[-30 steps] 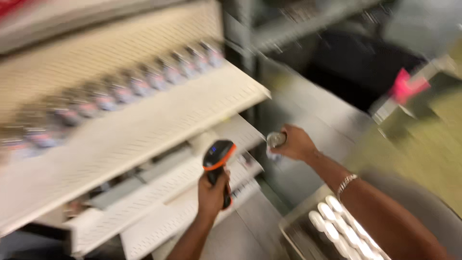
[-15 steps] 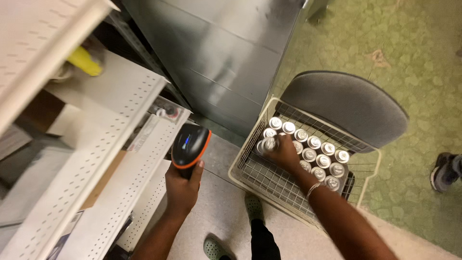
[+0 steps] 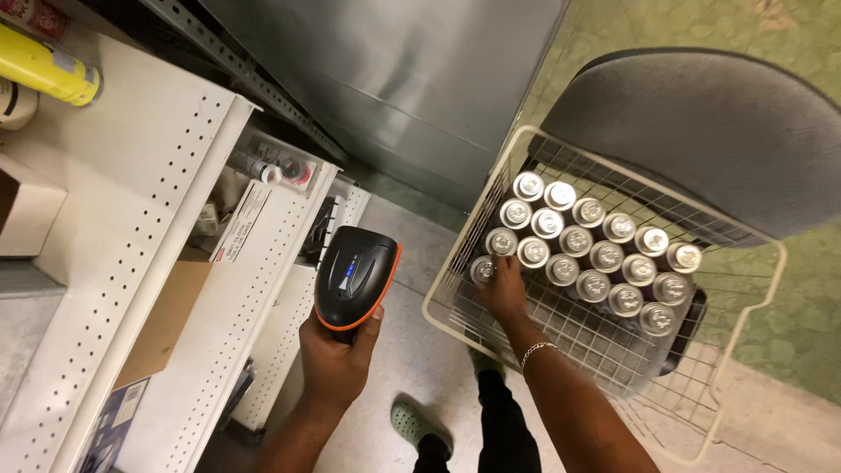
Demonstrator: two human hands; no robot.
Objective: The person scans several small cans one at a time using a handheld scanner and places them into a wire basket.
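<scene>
1. Cans [image 3: 589, 250] – silver-topped, standing upright with their long axes vertical, tops facing the camera. They are packed in rows touching one another, in the upper part of a white wire basket [image 3: 455, 328].
2. Right hand [image 3: 504, 289] reaches down into the basket at its left end; the fingers [image 3: 492, 270] are closed around the top of the end can [image 3: 484, 269] of the front row. A thin bracelet [image 3: 536, 349] sits at the wrist.
3. Left hand [image 3: 337, 363] holds a black handheld scanner [image 3: 355, 276] with an orange rim – fingers wrapped tight on the grip, head pointing up and away from the body, screen side facing the camera.
4. Open room: the near half of the basket floor is bare wire, free of cans. Between basket and shelving runs a strip of pale floor [image 3: 399, 377].
5. Edges: the basket's left rim lies just beside the held can. A grey padded seat [image 3: 701, 131] overhangs the basket's far right side, close above the back row.
6. Left side: white perforated shelves [image 3: 131, 219] step outward, carrying a yellow cylinder [image 3: 44, 66], a cardboard box [image 3: 166, 320] and small items. A grey metal panel [image 3: 394, 70] stands behind.
7. Below – a green clog [image 3: 419, 427] on the floor.
</scene>
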